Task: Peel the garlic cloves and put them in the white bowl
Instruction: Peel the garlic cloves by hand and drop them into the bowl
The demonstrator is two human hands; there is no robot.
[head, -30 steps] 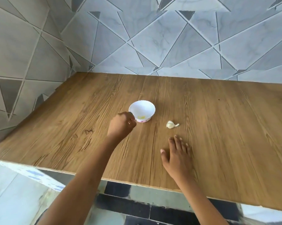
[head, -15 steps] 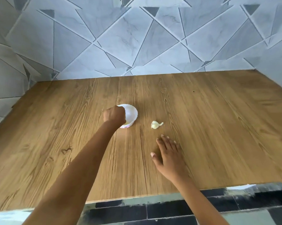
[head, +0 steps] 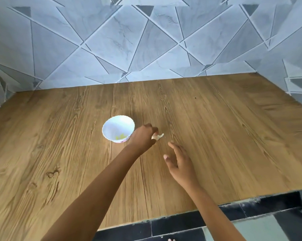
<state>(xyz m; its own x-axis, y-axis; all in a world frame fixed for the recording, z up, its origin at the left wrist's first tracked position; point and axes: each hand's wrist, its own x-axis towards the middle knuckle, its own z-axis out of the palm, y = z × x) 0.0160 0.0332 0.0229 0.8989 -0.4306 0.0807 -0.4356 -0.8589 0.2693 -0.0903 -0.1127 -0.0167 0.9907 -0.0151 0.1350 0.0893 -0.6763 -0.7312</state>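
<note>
Touching the garlic clove [head: 158, 136] beside the white bowl [head: 110, 125], my left hand [head: 143, 138] curls, pinch unclear; my right hand [head: 180, 163] hangs loose-fingered nearby.

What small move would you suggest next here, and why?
Probably pinch the garlic clove with the left hand and lift it toward the open right hand for peeling: the fingers are at the clove, which lies on the table beside the white bowl.

The head camera looks down and forward over the wooden table [head: 216, 136], facing the tiled wall [head: 146, 40] behind it.
</note>
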